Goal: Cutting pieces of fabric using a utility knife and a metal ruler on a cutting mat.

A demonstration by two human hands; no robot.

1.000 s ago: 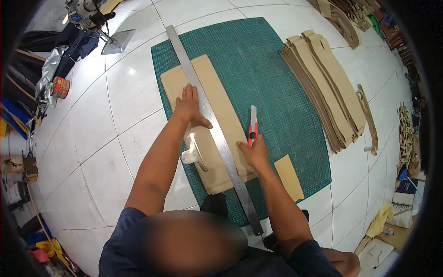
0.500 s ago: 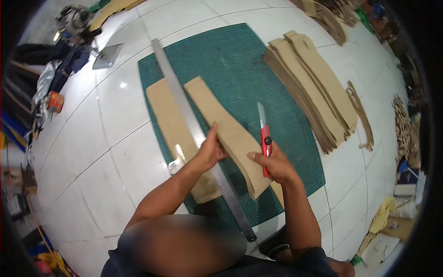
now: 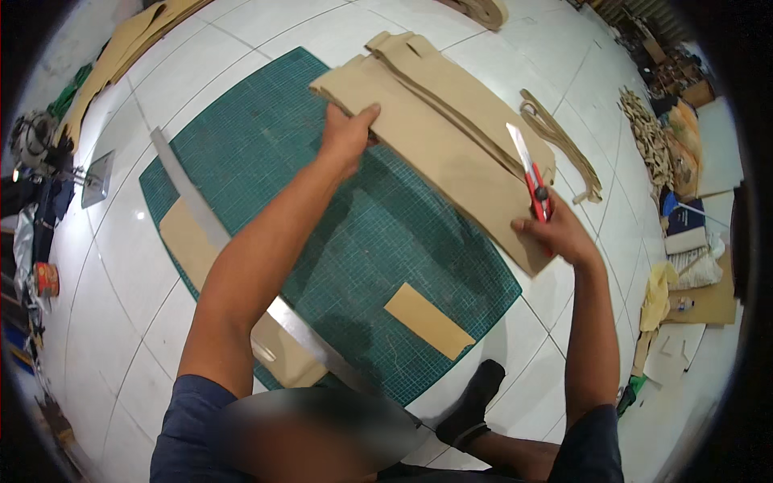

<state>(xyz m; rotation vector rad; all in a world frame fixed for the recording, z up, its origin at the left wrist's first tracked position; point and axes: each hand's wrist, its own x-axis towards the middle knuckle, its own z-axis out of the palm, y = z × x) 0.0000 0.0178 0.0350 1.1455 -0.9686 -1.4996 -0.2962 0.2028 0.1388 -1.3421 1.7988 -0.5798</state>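
Closed on the far end of a tan fabric strip stack, my left hand has its thumb on top and the fingers hidden beneath. My right hand grips a red utility knife, blade out and pointing away, while its thumb presses the near end of the same stack. The held pieces lie against another tan stack at the far right. Under my left forearm, a metal ruler crosses a tan fabric piece on the green cutting mat.
A small tan offcut lies near the mat's front edge. On the tiled floor to the right is a bundle of narrow tan strips. My dark-socked foot rests by the mat's near corner. A red tin stands at the left.
Both hands have moved away and to the right, carrying the tan strips from beside the ruler to the far right stack. The view has shifted, and the small offcut is now uncovered.
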